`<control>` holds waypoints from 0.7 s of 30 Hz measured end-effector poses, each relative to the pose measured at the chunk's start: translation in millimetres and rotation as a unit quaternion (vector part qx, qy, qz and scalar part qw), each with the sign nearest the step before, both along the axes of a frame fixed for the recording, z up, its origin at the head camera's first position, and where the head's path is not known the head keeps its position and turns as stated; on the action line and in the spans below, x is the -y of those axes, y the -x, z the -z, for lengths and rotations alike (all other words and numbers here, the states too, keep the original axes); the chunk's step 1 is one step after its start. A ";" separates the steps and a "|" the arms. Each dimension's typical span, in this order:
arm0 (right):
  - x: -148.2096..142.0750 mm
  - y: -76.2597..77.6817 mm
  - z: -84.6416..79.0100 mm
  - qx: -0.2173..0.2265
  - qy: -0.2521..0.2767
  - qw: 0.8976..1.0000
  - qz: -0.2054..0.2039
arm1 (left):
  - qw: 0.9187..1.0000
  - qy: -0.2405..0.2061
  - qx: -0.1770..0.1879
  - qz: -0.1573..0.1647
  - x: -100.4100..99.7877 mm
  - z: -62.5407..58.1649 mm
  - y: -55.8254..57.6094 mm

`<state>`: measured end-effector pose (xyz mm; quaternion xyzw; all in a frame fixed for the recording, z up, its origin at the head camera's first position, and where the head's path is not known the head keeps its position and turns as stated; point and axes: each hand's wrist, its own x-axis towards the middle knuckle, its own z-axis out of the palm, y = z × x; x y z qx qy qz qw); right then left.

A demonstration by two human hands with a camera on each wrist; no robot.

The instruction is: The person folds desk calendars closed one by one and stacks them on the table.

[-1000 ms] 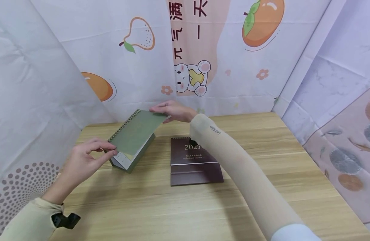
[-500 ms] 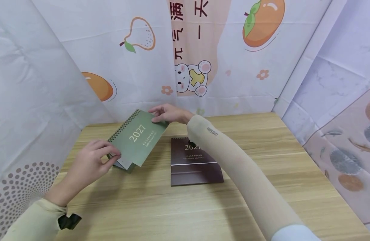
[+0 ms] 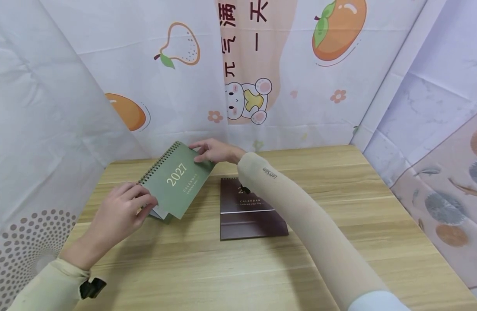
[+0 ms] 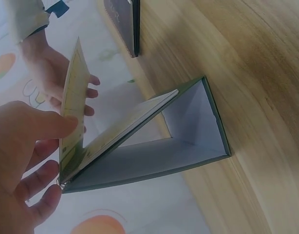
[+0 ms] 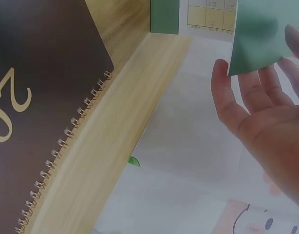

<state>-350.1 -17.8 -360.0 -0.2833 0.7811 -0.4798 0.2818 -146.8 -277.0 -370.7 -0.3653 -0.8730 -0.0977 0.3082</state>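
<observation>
A green spiral-bound desk calendar (image 3: 176, 177) stands tilted on the left of the table, its gold "2027" cover lifted off the pages beneath. My left hand (image 3: 118, 211) pinches the cover at the near side; in the left wrist view its thumb (image 4: 64, 126) lies on the raised leaf and the other fingers are by the rings. At the far edge my right hand (image 3: 219, 152) holds the cover, thumb on top, and the right wrist view shows its fingers (image 5: 256, 92) under the green sheet. The folded stand (image 4: 154, 161) is visible from the side in the left wrist view.
A dark brown 2027 desk calendar (image 3: 238, 205) stands at the table's middle, partly covered by my right forearm. The wooden table (image 3: 207, 272) ends at a printed white curtain (image 3: 145, 65) behind, with more hanging fabric at both sides.
The green cover has turned so that its gold lettering faces me, and it has come down slightly. Both hands have shifted with it, the left one a little to the right.
</observation>
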 end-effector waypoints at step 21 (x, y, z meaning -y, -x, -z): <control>1.2 -2.1 2.7 0.017 0.009 1.000 0.009 | 1.000 0.007 -0.004 -0.029 1.4 7.6 -4.8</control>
